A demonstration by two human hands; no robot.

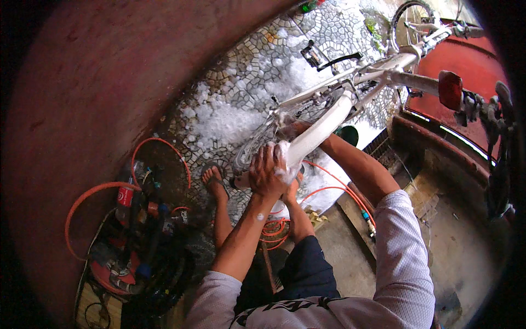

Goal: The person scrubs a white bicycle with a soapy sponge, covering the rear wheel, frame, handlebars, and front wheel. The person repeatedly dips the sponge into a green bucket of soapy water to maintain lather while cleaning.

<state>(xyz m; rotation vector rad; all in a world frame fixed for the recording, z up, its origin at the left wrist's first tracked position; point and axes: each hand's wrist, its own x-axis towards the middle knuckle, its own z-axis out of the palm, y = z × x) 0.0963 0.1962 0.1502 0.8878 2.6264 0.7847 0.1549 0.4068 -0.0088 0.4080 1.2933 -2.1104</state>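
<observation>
- The white bicycle is standing across the upper right, on the tiled floor, with its near end reaching back to the person's hands.
- The left hand is resting on the near end of the curved white mudguard, and foam is covering part of the fingers.
- The left grip is spreading little, its fingers lying close together; I cannot tell whether it is closing around the underside.
- The right hand is reaching past the mudguard's far side, beside the spokes of the near wheel.
- The right grip is hiding partly behind the mudguard and foam, so I cannot tell whether it is holding anything.
- A black pedal is sticking out on the bicycle's left side, beyond both hands.
- White foam is lying in patches on the floor, left of the bicycle.
- An orange hose is curving at the lower left, near a bottle with a red label and a dark and red machine.
- A red panel is standing behind the bicycle at the right.
</observation>
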